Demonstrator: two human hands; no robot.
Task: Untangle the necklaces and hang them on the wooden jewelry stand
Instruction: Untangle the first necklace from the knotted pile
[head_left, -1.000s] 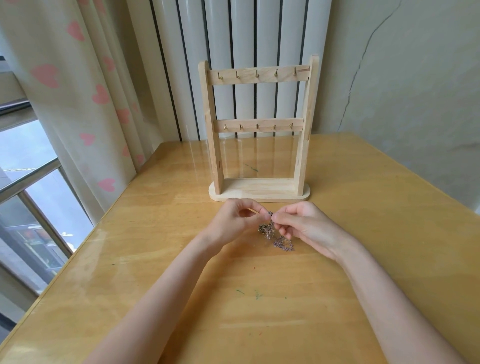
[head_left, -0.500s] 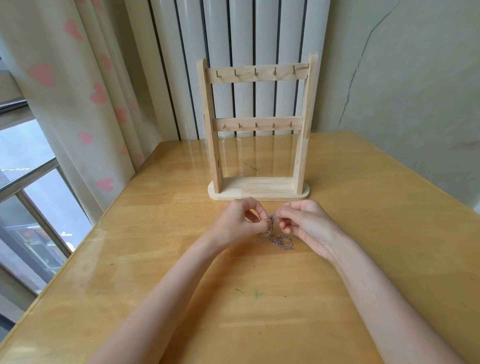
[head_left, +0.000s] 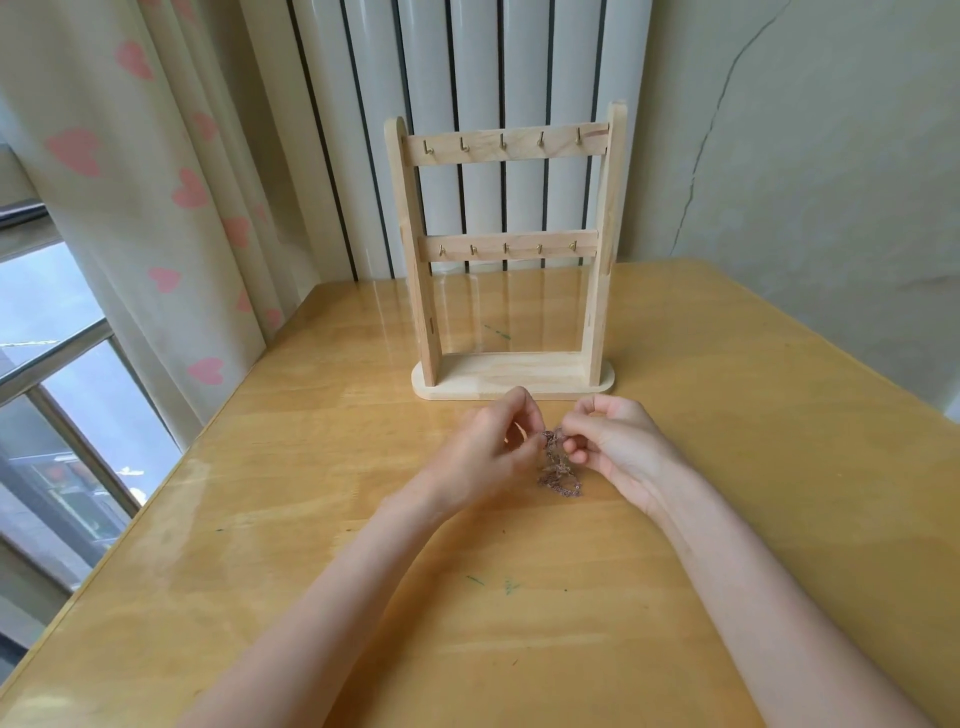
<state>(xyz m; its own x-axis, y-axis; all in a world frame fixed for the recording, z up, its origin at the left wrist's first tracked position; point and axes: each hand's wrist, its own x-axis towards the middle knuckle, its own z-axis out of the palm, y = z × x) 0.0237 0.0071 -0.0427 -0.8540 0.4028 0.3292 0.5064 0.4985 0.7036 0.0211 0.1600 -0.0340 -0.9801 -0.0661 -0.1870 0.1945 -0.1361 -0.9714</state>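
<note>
Behind the work area a pale wall with a long crack (head_left: 711, 140) is noted at right, white vertical radiator panels (head_left: 478, 67) at centre, and a cream curtain with pink hearts (head_left: 156, 171) at left, beside a window (head_left: 47, 374). A glossy yellow wooden surface (head_left: 779, 467) fills the lower part of the view; small green marks (head_left: 509, 586) are seen on it near the forearms.

The wooden jewelry stand (head_left: 506, 249) is set upright toward the far side of the surface, on an oval base. Two crossbars are fitted between its posts, each carrying a row of five small metal hooks (head_left: 503, 143). No chain is seen on any hook.

The necklaces (head_left: 557, 467) are found as one tangled clump of pinkish-brown chain just in front of the stand's base, between the two hands. The upper part of the clump is lifted; the lower part lies on the surface.

The left hand (head_left: 493, 447) is held with fingers curled, thumb and fingertips closed in a pinch on the top of the tangle. The right hand (head_left: 613, 447) is likewise curled, its thumb and forefinger pinched on the chain at the same point. The two hands are nearly touching there. Individual strands cannot be told apart.
</note>
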